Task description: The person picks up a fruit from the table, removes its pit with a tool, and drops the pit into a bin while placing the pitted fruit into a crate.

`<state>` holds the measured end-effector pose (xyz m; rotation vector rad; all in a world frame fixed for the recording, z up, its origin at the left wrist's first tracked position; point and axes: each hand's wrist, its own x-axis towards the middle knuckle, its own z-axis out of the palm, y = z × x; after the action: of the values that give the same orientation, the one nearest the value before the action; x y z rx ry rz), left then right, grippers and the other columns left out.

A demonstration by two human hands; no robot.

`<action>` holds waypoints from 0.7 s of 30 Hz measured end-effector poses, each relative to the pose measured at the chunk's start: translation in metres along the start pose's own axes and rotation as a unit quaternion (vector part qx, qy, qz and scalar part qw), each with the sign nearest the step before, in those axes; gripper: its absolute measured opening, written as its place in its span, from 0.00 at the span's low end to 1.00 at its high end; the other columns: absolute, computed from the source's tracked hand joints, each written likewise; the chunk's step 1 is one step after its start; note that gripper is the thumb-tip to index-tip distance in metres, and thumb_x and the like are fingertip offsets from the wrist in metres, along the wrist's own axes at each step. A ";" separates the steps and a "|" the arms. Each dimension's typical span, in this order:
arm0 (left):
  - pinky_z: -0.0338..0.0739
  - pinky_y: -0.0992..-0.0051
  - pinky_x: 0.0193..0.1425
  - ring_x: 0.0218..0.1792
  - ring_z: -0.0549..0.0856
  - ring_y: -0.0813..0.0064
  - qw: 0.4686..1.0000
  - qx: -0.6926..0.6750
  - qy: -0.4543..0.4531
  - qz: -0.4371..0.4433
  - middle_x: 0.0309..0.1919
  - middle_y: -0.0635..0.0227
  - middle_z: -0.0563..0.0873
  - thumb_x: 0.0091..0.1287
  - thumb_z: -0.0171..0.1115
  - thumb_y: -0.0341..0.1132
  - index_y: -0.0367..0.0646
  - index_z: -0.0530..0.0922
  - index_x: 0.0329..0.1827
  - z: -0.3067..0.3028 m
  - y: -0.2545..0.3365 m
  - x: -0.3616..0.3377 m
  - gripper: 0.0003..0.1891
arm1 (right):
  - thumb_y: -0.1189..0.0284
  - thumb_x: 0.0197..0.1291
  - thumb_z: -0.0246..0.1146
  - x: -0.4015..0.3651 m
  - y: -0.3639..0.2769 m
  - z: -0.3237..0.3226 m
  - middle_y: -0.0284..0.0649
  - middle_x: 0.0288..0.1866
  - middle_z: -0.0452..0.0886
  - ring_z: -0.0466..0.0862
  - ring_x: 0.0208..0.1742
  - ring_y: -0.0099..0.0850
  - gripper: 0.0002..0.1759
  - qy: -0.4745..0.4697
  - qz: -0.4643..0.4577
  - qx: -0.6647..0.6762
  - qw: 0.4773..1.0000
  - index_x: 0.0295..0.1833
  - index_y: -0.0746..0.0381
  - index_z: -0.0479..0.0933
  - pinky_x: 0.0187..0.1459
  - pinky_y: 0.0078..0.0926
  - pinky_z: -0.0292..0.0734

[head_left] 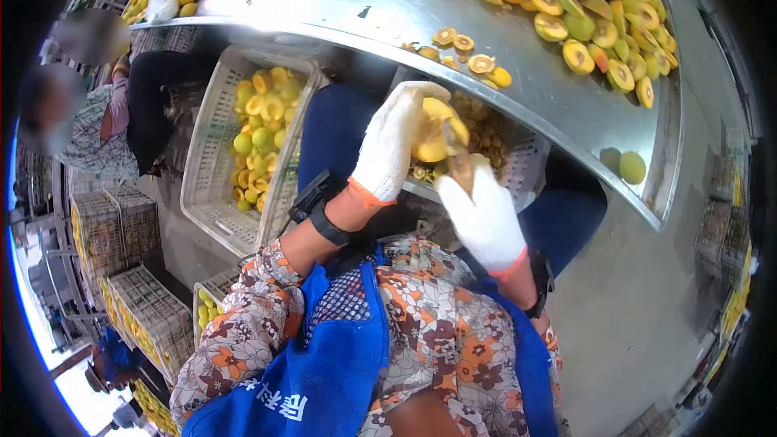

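My left hand [392,142], in a white knit glove, is closed around a yellow fruit [433,133] held over my lap. My right hand [484,214], also gloved, grips a small tool with a brown handle [461,168] whose tip meets the fruit. Both hands hover just below the edge of a steel table [566,105]. Under them sits a white plastic crate [518,154] holding cut pits and scraps.
Halved and whole yellow-green fruits [583,8] cover the steel table, with several cut pieces [469,53] near its edge. A white crate of fruit halves [259,129] stands to my left. Other workers sit at far left beside stacked crates [121,275].
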<state>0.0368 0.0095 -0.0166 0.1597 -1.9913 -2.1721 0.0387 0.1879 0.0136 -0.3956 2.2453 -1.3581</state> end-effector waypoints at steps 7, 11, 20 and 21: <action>0.79 0.76 0.55 0.46 0.85 0.76 0.998 0.060 0.017 0.013 0.44 0.63 0.86 0.86 0.41 0.48 0.38 0.79 0.56 0.014 0.004 -0.007 0.23 | 0.64 0.72 0.62 -0.003 0.010 0.010 0.69 0.40 0.81 0.84 0.46 0.67 0.20 0.032 -0.006 -0.015 0.999 0.56 0.70 0.69 0.41 0.51 0.81; 0.78 0.79 0.49 0.42 0.82 0.83 0.998 0.051 0.021 0.028 0.40 0.68 0.86 0.84 0.48 0.42 0.39 0.80 0.53 0.017 0.003 -0.005 0.16 | 0.64 0.73 0.61 -0.003 0.020 0.004 0.58 0.34 0.84 0.88 0.34 0.56 0.18 0.044 -0.075 0.009 0.996 0.55 0.68 0.70 0.32 0.43 0.81; 0.77 0.77 0.55 0.47 0.81 0.81 1.000 0.010 0.008 0.003 0.45 0.67 0.84 0.84 0.48 0.42 0.39 0.80 0.53 0.019 0.002 -0.007 0.17 | 0.59 0.72 0.62 -0.004 0.033 -0.006 0.52 0.33 0.83 0.86 0.32 0.48 0.23 -0.041 0.004 0.123 0.991 0.57 0.68 0.72 0.35 0.39 0.80; 0.77 0.77 0.55 0.47 0.81 0.81 1.000 0.011 0.007 0.003 0.45 0.67 0.84 0.84 0.48 0.42 0.39 0.80 0.53 0.020 0.002 -0.007 0.17 | 0.59 0.71 0.62 -0.005 0.031 -0.002 0.59 0.35 0.84 0.87 0.36 0.56 0.23 -0.021 0.053 0.134 0.989 0.56 0.69 0.72 0.38 0.43 0.81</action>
<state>0.0394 0.0300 -0.0130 0.1719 -2.0059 -2.1414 0.0422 0.2067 -0.0119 -0.2069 1.9840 -1.5532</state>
